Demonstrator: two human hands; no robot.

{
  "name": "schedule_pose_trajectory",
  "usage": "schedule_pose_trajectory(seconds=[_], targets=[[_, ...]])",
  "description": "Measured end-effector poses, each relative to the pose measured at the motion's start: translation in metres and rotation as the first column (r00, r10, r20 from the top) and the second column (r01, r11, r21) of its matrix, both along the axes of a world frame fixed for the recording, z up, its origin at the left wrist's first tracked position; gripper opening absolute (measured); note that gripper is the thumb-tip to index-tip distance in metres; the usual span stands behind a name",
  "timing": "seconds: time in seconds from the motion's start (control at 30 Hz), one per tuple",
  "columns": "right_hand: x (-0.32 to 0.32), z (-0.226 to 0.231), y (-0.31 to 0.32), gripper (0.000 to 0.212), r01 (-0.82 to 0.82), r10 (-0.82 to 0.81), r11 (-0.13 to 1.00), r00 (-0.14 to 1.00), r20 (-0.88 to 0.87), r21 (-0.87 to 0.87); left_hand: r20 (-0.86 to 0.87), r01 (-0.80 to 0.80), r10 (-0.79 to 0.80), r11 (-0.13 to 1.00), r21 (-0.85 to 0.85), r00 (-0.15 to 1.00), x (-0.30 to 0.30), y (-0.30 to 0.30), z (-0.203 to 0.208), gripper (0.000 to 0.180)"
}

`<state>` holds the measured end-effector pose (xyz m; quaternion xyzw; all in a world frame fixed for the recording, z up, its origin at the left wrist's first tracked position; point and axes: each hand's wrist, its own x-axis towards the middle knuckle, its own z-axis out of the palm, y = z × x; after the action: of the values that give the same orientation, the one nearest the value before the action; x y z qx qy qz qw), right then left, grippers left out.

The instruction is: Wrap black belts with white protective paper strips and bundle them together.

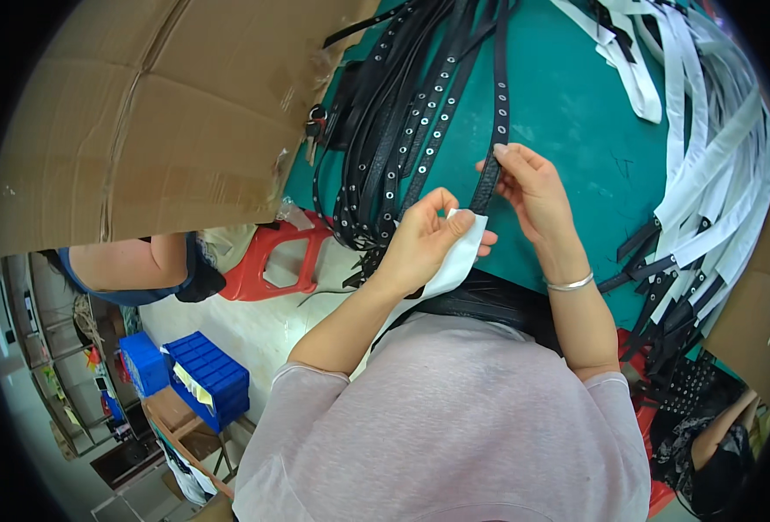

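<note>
A person in a pale short-sleeved shirt works at a green desk (593, 161), both hands near the center of the frame. The left hand (433, 239) has its grip pinched on a white strip (457, 264), which drapes below the fingers toward the lap. The right hand (533, 187), a silver bangle (570, 284) at its wrist, has thumb and fingertips closed on an eyeleted black strap (500, 100). The strap runs from the top edge down through that grip, its lower end just beside the left hand. More black straps (402, 109) lie in the upper center; white strips (733, 174) hang at right.
</note>
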<state>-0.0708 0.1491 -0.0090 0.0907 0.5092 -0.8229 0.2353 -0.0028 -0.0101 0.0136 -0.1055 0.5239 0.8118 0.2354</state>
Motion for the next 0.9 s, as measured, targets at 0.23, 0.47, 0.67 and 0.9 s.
schedule_pose_trajectory(seconds=[0.23, 0.47, 0.67, 0.9], targets=[[0.033, 0.001, -0.02, 0.016, -0.16, 0.162, 0.983, 0.987, 0.017, -0.091, -0.117, 0.007, -0.013, 0.999, -0.052, 0.993, -0.015, -0.014, 0.005, 0.025], [-0.016, -0.004, -0.013, 0.018, 0.026, -0.025, 0.998, 0.999, 0.02, -0.055, 0.084, 0.181, -0.182, 0.983, 0.022, 0.98, -0.009, -0.01, -0.001, 0.032], [0.033, 0.002, -0.021, 0.016, -0.072, 0.082, 0.984, 0.995, 0.052, -0.165, 0.11, 0.06, -0.076, 0.989, 0.136, 0.991, -0.015, -0.014, -0.005, 0.055], [0.035, -0.001, -0.016, 0.014, -0.13, 0.126, 0.991, 0.987, -0.096, -0.032, 0.133, 0.339, -0.365, 0.923, 0.181, 0.922, -0.001, -0.033, -0.007, 0.037]])
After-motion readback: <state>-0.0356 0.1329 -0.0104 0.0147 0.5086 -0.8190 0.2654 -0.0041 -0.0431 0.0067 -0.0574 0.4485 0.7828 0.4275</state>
